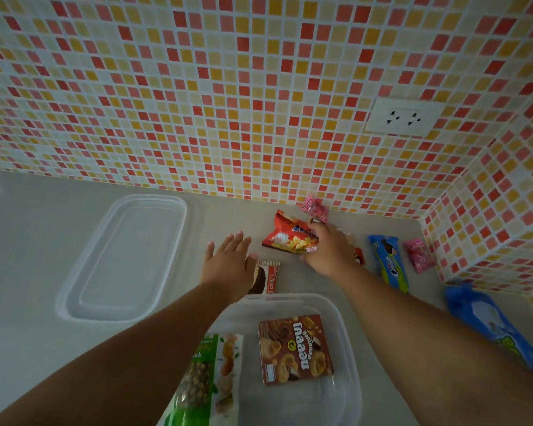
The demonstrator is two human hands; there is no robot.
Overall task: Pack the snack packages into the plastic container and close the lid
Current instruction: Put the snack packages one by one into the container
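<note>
A clear plastic container (346,321) sits near me on the grey counter, holding a brown snack box (294,348) and a green nut bag (210,379). Its clear lid (123,256) lies flat to the left. My right hand (330,247) grips the right end of a red snack bag (285,235). My left hand (228,262) hovers flat with fingers spread, partly over a red and white chocolate bar (271,276). A blue cookie pack (390,259) and pink candy packets (417,255) lie to the right.
The tiled wall meets the counter right behind the snacks and turns a corner at the right. A white wall socket (403,116) is above. Another pink packet (314,207) leans at the wall. A large blue package (490,324) lies at the right edge.
</note>
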